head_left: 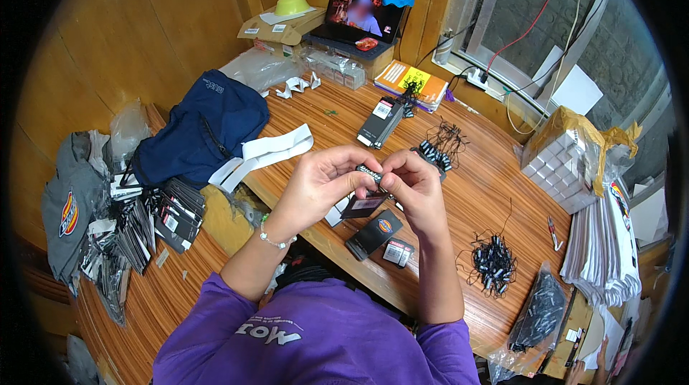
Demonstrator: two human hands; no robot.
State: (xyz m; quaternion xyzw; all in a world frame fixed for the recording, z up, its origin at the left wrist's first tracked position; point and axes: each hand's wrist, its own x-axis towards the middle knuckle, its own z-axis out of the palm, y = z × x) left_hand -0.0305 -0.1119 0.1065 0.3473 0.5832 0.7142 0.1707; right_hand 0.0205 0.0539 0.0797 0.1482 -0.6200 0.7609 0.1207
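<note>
Above the table's near edge, my left hand [331,178] and my right hand [412,182] meet, fingertips pinched together. Between them is a small black plastic piece with white markings [369,172]; its exact kind is hard to make out. Below my hands lie a black hang tag with an oval emblem [383,225] and smaller tags with white barcode labels [397,251]. Partly behind my fingers is another black tag [364,205]. To the right sits a heap of black string seals [494,265], and beyond my hands a second bunch of string seals [436,155].
Stacked black tags [380,122] lie farther back. At left are a navy cloth bag [204,130] and many loose tags [179,209]. A laptop [362,19] stands at the back. Small white boxes [563,159], a red pen [553,233] and a plastic bag [538,313] are at right.
</note>
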